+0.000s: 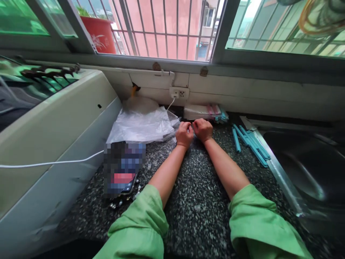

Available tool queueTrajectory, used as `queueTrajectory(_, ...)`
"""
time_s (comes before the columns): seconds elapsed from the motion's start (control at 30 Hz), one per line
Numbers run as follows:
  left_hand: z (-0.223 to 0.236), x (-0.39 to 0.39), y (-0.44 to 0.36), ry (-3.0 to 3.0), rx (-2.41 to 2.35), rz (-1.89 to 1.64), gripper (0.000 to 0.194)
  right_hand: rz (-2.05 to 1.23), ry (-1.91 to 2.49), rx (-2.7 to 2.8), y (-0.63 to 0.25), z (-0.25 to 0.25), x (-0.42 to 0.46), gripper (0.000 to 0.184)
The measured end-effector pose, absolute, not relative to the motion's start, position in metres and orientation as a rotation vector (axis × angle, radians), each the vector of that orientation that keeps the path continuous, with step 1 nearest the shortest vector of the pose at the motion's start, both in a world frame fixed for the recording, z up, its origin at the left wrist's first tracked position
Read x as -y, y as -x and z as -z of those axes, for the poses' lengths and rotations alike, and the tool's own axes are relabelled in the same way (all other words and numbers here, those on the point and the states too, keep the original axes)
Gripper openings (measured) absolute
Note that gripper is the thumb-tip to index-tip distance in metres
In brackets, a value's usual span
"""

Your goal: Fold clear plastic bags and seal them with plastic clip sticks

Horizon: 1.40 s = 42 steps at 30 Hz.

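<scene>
My left hand (pixel 184 134) and my right hand (pixel 202 129) are side by side over the back of the speckled dark counter (pixel 199 201). Both have their fingers curled in and pinched, the fingertips almost meeting. Whatever is between them is too small or hidden to make out. Just behind my hands lies a stack of clear plastic packets (pixel 198 112) with pink and blue parts at its right end. Left of my left hand are crumpled clear plastic bags (pixel 142 124). To the right of my right hand, several light blue plastic strips (pixel 250 142) lie loosely together.
A phone (pixel 125 169), its screen blurred out, lies at left with a white cable (pixel 67 162). A metal sink (pixel 291 154) borders the right side. A pale appliance (pixel 81 97) stands at left. A wall socket (pixel 179 93) sits below the barred window (pixel 167 32).
</scene>
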<state>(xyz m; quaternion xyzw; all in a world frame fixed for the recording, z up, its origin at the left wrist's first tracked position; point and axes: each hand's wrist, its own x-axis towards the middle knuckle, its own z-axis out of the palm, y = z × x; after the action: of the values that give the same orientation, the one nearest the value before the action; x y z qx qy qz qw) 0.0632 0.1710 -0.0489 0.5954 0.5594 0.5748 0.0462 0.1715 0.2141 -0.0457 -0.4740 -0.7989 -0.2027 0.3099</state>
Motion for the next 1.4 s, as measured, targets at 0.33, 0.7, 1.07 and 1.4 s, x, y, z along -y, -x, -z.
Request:
queueTrajectory(0.33,0.050,-0.093,-0.021,-1.646,-1.749,-2.063,0.010,0.380,1.060,2.309,-0.099,0.038,-0.160,0.021)
queueTrajectory(0.7,0.039,-0.047,-0.005,-1.875,-2.037,-1.776,0.026,0.397,1.107,2.077,-0.113,0.033,-0.136,0.017)
queueTrajectory(1.07,0.026,-0.034,-0.006,-2.517,-2.011,-1.169,0.023,0.531,1.023,2.041,-0.215,0.038,-0.070,0.013)
queueTrajectory(1.4,0.026,-0.013,-0.021,-2.529,-1.640,-1.268,0.011,0.343,1.130,2.128,-0.296,0.041,-0.013,0.029)
